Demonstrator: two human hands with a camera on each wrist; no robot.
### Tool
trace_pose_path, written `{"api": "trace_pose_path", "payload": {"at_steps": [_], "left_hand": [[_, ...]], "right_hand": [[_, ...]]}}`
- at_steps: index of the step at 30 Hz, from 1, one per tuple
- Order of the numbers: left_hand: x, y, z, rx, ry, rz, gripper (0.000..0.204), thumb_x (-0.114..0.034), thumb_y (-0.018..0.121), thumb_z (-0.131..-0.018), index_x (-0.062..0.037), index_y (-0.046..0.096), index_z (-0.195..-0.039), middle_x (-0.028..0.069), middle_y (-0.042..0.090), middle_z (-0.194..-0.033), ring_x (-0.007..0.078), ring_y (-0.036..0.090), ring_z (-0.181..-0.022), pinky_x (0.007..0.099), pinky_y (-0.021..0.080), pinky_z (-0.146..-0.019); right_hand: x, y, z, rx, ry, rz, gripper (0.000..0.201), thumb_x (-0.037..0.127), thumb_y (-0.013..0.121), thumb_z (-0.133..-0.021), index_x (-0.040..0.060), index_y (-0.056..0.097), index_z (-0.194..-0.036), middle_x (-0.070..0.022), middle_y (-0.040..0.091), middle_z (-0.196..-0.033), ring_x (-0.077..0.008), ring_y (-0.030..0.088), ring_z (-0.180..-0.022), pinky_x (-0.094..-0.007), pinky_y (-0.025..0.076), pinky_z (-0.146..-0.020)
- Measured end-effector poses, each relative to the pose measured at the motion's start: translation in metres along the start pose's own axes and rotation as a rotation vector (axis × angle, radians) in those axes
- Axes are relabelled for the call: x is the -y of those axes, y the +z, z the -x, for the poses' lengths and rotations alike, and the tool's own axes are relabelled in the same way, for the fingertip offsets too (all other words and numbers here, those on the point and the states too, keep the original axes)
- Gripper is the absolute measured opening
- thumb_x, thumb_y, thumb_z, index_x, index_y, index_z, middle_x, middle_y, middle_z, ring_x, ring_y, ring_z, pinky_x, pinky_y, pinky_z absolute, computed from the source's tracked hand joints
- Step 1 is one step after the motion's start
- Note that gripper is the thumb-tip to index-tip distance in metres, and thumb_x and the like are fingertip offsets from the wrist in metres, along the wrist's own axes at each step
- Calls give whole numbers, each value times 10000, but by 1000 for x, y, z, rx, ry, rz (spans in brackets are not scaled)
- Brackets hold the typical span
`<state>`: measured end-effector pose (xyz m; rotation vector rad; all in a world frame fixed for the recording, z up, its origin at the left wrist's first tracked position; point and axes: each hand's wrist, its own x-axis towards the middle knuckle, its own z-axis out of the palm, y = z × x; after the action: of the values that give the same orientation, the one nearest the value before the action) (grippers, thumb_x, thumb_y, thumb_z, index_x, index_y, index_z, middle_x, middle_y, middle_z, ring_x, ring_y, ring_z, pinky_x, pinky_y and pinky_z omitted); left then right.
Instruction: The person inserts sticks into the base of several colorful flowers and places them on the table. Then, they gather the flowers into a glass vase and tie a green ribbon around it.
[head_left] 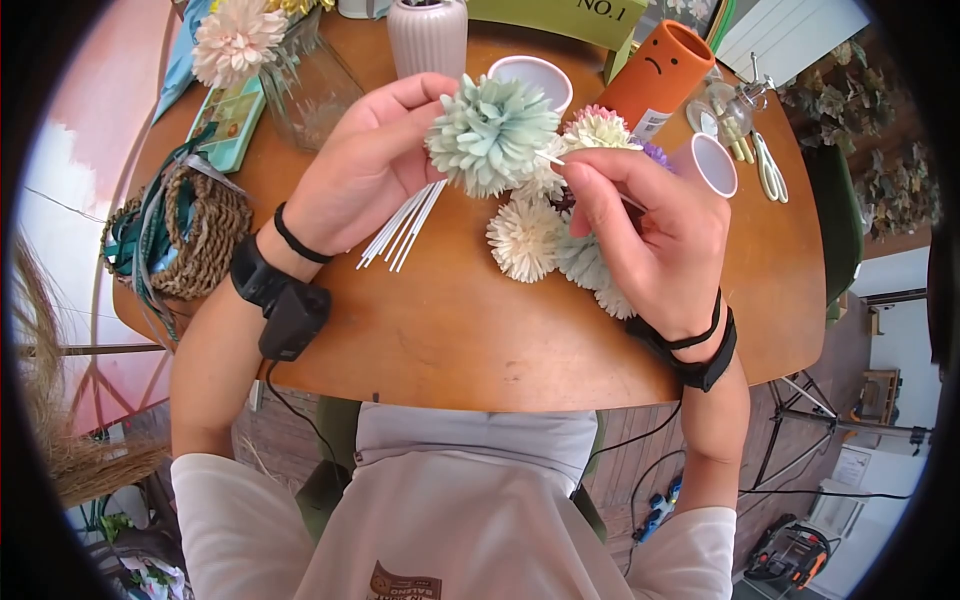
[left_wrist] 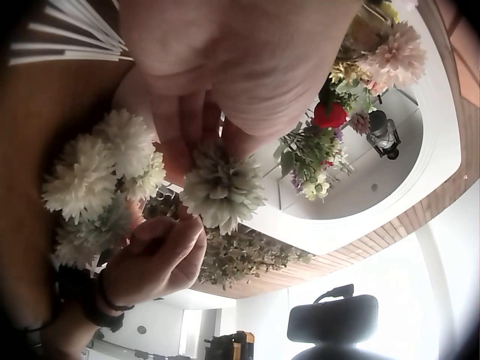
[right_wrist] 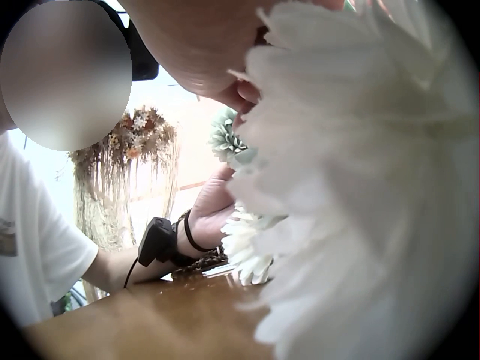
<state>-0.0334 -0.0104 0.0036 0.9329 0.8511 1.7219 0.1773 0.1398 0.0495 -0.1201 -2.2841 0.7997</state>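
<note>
My left hand point(head_left: 375, 165) holds a pale green artificial flower head point(head_left: 493, 135) by its left side, above the table. At its right side, my right hand point(head_left: 655, 235) pinches a thin white stick point(head_left: 549, 158), whose tip meets the petals in the head view. The left wrist view shows the same green flower point(left_wrist: 223, 187) between the two hands. Beneath the right hand lie several cream and pale flowers point(head_left: 525, 240), which loom large and white point(right_wrist: 360, 187) in the right wrist view. Several loose white sticks point(head_left: 403, 228) lie on the table below my left hand.
A ribbed pink vase point(head_left: 428, 38), white cup point(head_left: 535, 80), second cup point(head_left: 712, 165) and orange cylinder point(head_left: 668, 60) stand behind the hands. Scissors point(head_left: 770, 170) lie at far right. On the left are a rope coil point(head_left: 215, 235) with ribbons and a glass vase point(head_left: 310, 100).
</note>
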Motion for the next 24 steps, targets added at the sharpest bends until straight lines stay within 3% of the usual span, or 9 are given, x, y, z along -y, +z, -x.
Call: {"api": "trace_pose_path", "payload": {"at_steps": [24], "left_hand": [[3, 3, 0, 26, 6, 16, 340, -203, 560, -1053, 5, 519, -1320, 104, 632, -1302, 168, 638, -1177, 331, 515, -1035]], "right_hand": [[0, 2, 1, -9, 3, -13, 73, 98, 769, -885, 46, 741, -928, -39, 660, -658, -115, 591, -509, -252, 454, -483]]}}
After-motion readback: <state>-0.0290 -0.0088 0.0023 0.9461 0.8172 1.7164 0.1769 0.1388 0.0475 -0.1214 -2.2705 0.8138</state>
